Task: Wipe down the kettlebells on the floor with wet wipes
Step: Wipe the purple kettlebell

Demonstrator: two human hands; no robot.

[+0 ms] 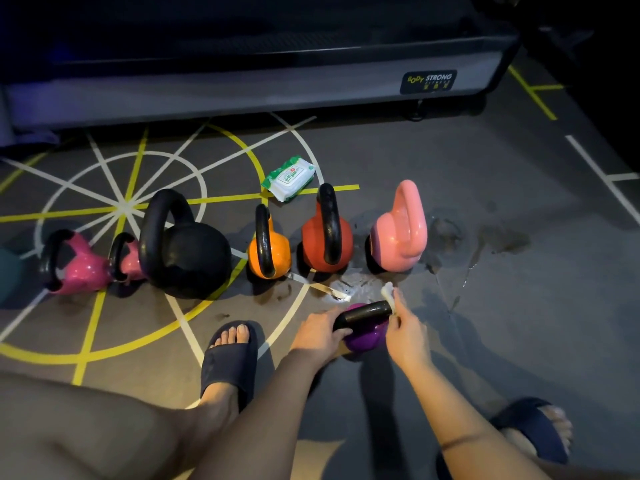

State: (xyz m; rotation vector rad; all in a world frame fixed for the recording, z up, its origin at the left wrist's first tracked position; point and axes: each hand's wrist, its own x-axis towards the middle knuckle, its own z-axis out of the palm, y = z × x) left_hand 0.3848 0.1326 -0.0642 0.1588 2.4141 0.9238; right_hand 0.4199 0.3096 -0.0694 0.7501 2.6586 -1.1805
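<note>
1. The left hand (320,329) curls its fingers round the near end of the black handle (367,311) of the purple kettlebell (367,337) and steadies the bell on the floor (519,306).
2. The right hand (408,336) pinches a bunched white wet wipe (388,292) between thumb and fingers. It presses the wipe against the far end of that handle, so the kettlebell sits directly between the two hands.
3. Judged by its small size, this bell is probably one of the lighter ones, yet dense enough to stay put under rubbing. Its handle looks matt and rough, which gives the best hold. The glossy purple body would likely turn slippery once wet.
4. The wipe is soft and limp, so it needs fingertip pressure behind it to scrub.
5. Beyond the right hand stands the pale pink kettlebell (398,237), shiny, with damp patches on the floor around it.
6. Beyond the left hand stand the red kettlebell (327,237) and the orange kettlebell (270,251). Further out on that side are the large black kettlebell (188,254) and two magenta kettlebells (79,268).
7. The black one looks the heaviest and is best tilted by its handle rather than lifted.
8. The green-and-white wipes pack (289,178) lies past the row, well out of either hand's reach.
</note>
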